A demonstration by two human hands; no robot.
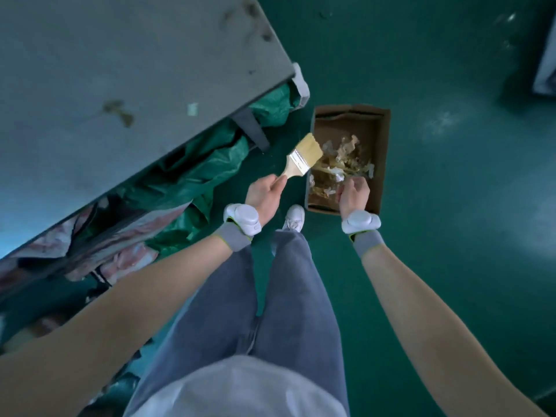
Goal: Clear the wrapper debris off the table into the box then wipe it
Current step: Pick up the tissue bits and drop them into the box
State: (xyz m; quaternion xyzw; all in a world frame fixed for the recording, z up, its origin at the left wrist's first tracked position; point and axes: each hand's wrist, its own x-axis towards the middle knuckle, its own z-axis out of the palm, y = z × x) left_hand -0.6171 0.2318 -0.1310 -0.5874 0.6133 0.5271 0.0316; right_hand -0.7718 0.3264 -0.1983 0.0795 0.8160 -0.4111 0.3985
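Observation:
A brown cardboard box (383,152) stands on the green floor to the right of the grey table (120,85). Crumpled tan and white wrapper debris (340,164) lies inside it. My left hand (264,191) grips the wooden handle of a wide paintbrush (304,156), its pale bristles pointing up toward the table's corner. My right hand (353,195) hovers over the near end of the box with its fingers curled; whether it holds a scrap I cannot tell. A small pale scrap (192,109) and dark smudges sit on the tabletop.
Green plastic sheeting (210,170) and pinkish bags are stuffed under the table at the left. My legs and a white shoe (294,218) stand between the table and the box. Green floor (451,206) stretches to the right.

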